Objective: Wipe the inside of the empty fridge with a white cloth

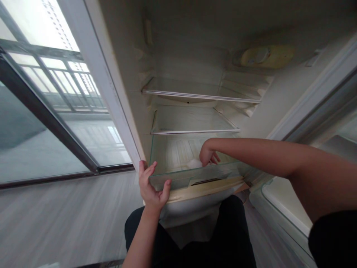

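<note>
My left hand (153,188) rests at the front left corner of a pulled-out clear fridge drawer (170,181), its fingers apart and its thumb by the cream-coloured front trim (203,190). Bent down at the wrist, my right hand (208,153) reaches into the drawer from the right. It presses a white wad, which looks like a cloth (194,163), to the ribbed drawer bottom. Part of that cloth and some of the right fingers are hidden behind the hand.
Above the drawer are a lower glass shelf (192,119) and an upper glass shelf (200,95). A yellowed control housing (264,56) sits on the right inner wall. The open fridge door (284,216) stands at right, a sliding window (55,111) at left. My knees are under the drawer front.
</note>
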`<action>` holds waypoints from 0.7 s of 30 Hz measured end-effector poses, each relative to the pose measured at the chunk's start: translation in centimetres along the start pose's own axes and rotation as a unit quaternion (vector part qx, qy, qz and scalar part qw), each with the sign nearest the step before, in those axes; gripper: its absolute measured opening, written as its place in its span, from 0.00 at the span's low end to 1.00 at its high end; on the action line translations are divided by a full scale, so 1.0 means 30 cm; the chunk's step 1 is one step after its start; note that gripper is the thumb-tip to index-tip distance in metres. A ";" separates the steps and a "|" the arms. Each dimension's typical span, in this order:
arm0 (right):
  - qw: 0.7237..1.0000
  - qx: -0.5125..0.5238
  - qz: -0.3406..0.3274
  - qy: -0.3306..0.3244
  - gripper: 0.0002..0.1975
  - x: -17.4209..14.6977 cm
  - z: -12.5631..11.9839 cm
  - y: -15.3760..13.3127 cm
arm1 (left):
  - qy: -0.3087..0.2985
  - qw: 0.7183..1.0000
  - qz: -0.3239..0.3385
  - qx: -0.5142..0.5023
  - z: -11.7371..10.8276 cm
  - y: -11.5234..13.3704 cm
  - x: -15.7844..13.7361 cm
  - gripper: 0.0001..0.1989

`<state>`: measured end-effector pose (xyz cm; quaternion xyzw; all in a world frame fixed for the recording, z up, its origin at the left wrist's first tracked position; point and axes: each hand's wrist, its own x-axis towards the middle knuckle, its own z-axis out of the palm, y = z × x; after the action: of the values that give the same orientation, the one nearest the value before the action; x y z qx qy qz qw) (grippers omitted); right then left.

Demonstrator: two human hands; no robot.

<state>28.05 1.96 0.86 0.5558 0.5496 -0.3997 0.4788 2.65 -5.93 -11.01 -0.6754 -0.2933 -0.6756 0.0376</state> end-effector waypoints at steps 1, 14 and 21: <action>0.999 -0.005 0.044 -0.002 0.14 -0.008 0.014 0.032 | -0.002 1.000 -0.002 0.002 0.000 0.001 0.000 0.30; 0.998 0.055 -0.002 0.006 0.17 -0.217 0.038 0.005 | 0.009 1.000 -0.001 -0.016 0.005 0.010 0.000 0.30; 0.928 0.074 -0.325 0.167 0.13 -0.239 0.018 -0.341 | 0.008 1.000 -0.001 -0.004 0.007 0.001 -0.015 0.33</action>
<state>17.37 -0.85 6.75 0.4391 0.7409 -0.4744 0.1820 2.90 -6.03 -11.43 -0.6700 -0.2907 -0.6821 0.0364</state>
